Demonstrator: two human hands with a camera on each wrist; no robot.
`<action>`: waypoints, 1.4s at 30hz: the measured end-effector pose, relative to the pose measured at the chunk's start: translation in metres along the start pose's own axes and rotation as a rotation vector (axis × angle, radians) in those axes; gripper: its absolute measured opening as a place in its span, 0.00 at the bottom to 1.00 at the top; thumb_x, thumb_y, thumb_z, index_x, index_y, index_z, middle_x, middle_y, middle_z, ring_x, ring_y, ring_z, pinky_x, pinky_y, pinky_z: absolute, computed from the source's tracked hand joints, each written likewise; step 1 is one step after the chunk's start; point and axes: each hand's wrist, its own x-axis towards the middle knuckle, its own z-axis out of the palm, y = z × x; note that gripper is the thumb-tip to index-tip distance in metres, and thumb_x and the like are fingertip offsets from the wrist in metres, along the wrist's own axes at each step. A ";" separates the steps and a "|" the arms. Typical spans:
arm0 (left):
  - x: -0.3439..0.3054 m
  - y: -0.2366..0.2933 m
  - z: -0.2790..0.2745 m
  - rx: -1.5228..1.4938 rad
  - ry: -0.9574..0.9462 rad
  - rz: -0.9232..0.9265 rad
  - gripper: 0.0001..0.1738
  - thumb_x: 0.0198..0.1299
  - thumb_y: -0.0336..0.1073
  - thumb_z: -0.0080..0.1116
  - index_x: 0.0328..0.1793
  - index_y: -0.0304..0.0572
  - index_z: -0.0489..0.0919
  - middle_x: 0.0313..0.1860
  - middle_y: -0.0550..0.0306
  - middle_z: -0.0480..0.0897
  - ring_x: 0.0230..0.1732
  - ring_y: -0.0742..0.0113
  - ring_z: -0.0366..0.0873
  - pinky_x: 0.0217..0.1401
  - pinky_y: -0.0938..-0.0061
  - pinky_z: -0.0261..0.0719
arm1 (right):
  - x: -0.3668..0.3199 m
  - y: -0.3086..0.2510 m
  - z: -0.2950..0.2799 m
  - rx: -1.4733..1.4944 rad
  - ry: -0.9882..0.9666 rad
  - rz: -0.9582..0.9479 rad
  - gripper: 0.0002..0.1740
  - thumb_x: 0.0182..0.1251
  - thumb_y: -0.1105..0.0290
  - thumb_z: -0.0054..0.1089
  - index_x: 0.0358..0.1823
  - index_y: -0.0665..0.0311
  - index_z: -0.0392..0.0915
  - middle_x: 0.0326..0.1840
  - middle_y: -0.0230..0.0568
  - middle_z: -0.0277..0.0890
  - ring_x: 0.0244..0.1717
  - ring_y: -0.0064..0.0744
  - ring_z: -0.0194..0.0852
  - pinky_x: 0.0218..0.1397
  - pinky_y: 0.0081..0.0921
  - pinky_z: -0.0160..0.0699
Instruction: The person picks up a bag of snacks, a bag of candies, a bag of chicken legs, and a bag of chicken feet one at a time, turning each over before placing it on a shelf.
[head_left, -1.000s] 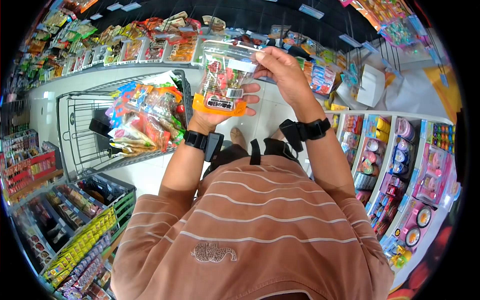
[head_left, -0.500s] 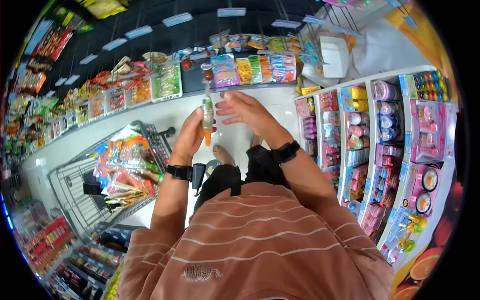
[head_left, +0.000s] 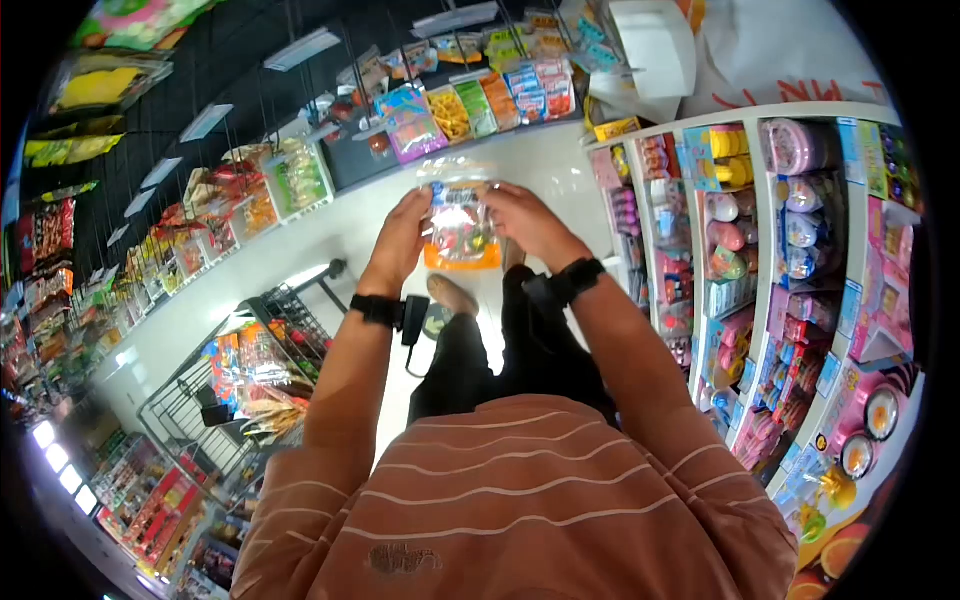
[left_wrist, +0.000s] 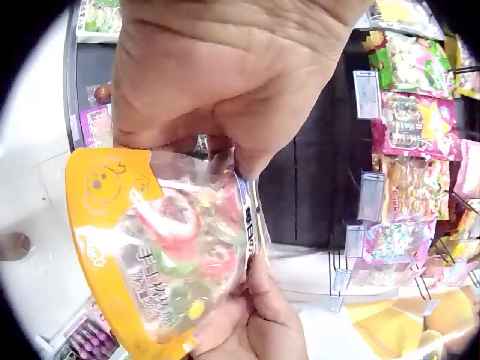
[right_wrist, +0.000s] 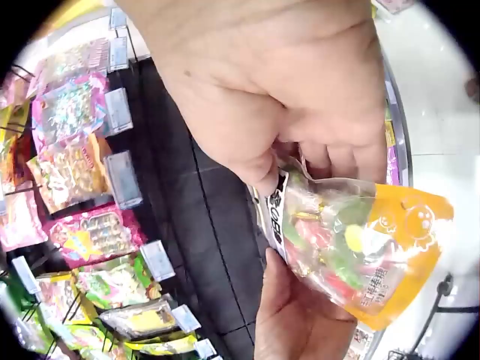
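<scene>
The left hand point(head_left: 400, 238) has a narrow grip on the left edge of the candy bag point(head_left: 461, 228). Held over the floor point(head_left: 565, 185), its long way runs out from the body, orange end nearest. The right hand point(head_left: 527, 222) pinches the right edge.

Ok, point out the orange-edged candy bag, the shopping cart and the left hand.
Candy bag point(left_wrist: 176, 251): left wrist view, clear window.
Shopping cart point(head_left: 308, 318): head view, wire mesh.
Left hand point(head_left: 398, 242): head view, back of the hand.
</scene>
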 end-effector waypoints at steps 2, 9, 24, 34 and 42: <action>0.031 -0.003 0.002 0.045 0.003 -0.029 0.19 0.73 0.46 0.51 0.61 0.42 0.74 0.50 0.61 0.80 0.48 0.72 0.79 0.50 0.75 0.80 | 0.011 -0.011 -0.020 0.030 0.041 0.024 0.17 0.73 0.59 0.56 0.55 0.62 0.75 0.47 0.33 0.78 0.44 0.23 0.78 0.47 0.23 0.78; 0.107 -0.015 0.031 0.028 0.066 -0.042 0.12 0.68 0.46 0.57 0.48 0.49 0.77 0.34 0.69 0.75 0.31 0.78 0.70 0.31 0.81 0.75 | 0.061 -0.020 -0.092 0.040 0.090 0.015 0.16 0.73 0.61 0.56 0.57 0.60 0.73 0.47 0.32 0.77 0.48 0.24 0.77 0.48 0.22 0.76; 0.246 -0.035 -0.017 0.121 0.265 0.037 0.08 0.69 0.46 0.54 0.46 0.57 0.75 0.36 0.68 0.77 0.35 0.75 0.74 0.36 0.78 0.76 | 0.162 -0.050 -0.145 -0.186 0.190 -0.136 0.33 0.67 0.62 0.58 0.72 0.60 0.61 0.58 0.35 0.72 0.59 0.29 0.71 0.65 0.33 0.67; 0.293 -0.017 -0.019 0.251 0.244 0.150 0.14 0.70 0.46 0.53 0.58 0.56 0.76 0.43 0.67 0.78 0.42 0.75 0.76 0.47 0.75 0.77 | 0.208 -0.073 -0.130 -0.188 0.080 -0.263 0.35 0.67 0.62 0.59 0.73 0.58 0.59 0.59 0.38 0.70 0.62 0.29 0.70 0.65 0.31 0.70; 0.303 -0.017 -0.020 0.199 0.212 0.262 0.10 0.70 0.42 0.55 0.52 0.49 0.78 0.47 0.65 0.72 0.48 0.73 0.75 0.54 0.73 0.77 | 0.220 -0.077 -0.131 -0.169 0.093 -0.199 0.31 0.66 0.64 0.59 0.70 0.59 0.63 0.57 0.38 0.71 0.59 0.30 0.73 0.62 0.32 0.73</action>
